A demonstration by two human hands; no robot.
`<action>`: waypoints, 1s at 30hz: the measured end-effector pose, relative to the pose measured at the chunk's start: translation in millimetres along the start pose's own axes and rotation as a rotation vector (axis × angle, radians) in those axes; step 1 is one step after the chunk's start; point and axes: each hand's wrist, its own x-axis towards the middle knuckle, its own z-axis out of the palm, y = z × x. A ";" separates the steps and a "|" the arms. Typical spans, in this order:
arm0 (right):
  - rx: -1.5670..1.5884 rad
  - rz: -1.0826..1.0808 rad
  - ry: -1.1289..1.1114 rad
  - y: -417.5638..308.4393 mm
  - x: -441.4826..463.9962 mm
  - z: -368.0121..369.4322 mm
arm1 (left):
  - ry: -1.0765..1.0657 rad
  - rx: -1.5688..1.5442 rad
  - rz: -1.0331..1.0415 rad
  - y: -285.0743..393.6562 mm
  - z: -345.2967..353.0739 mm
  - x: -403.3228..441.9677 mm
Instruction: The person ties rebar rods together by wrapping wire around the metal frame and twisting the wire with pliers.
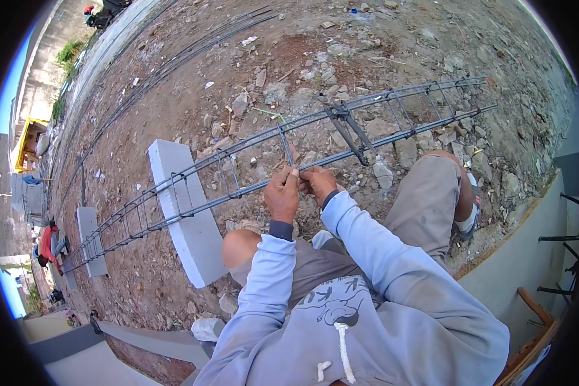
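Note:
A long rebar cage (pixel 220 201) of thin steel bars and square stirrups runs diagonally across the view. At its near bar, beside one stirrup (pixel 285 143), my left hand (pixel 282 198) is closed with thumb and fingers pinched together. Close to its right, my right hand (pixel 318 183) is also pinched at the same bar. What lies between the fingertips of either hand is too small to make out. A pair of dark end-cutting pincers (pixel 349 128) rests across the cage to the right of my hands, touched by neither.
A pale block (pixel 185 212) and a farther block (pixel 91 241) lie under the cage. Loose rebars (pixel 174 61) lie on the rubble-strewn ground. Another person (pixel 48 244) in red is at the cage's far end. A low wall (pixel 527 225) stands right.

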 end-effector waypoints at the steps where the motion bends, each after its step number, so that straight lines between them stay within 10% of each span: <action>1: -0.029 -0.052 0.006 3.9 0.9 -0.2 | 0.006 -0.042 -0.007 -4.9 0.0 -1.0; 12: -0.492 -0.123 0.165 -1.1 2.6 4.5 | -0.022 -0.149 -0.066 -9.0 -0.2 -4.4; 20: -1.042 -0.734 0.246 0.1 -22.0 10.3 | 0.081 -0.543 -0.215 -24.6 7.6 -24.1; 30: -1.260 -0.623 0.212 -26.1 -22.7 21.3 | 0.060 -0.888 -0.650 -65.0 30.6 -4.1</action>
